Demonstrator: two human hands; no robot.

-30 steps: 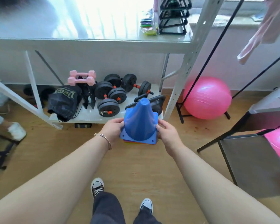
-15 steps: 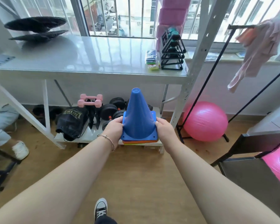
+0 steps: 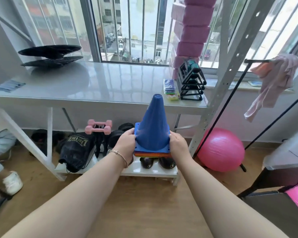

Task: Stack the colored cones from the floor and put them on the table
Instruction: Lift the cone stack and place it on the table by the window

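We grip one cone stack [image 3: 152, 133], blue on top, by its base edges, left hand [image 3: 126, 143] and right hand [image 3: 178, 143] both curled on it, in the air before the table [image 3: 93, 83]; below, two pink dumbbells [image 3: 98, 127]; two kettlebells [image 3: 147, 163] marked 2 and 6.

The blue plastic cone [image 3: 152, 124] is smooth with a soft sheen. The white table [image 3: 86, 83] has a glossy top that mirrors the window bars, and its legs are painted metal. The wooden floor [image 3: 144, 203] looks matt and finely grained. At the right, the pink exercise ball [image 3: 220, 150] is smooth and shiny like rubber, and the pink cloth [image 3: 272, 83] hangs soft and creased. Under the table, the black fabric bag [image 3: 76, 152] is matt and the pink dumbbells [image 3: 98, 127] have a dull coating.
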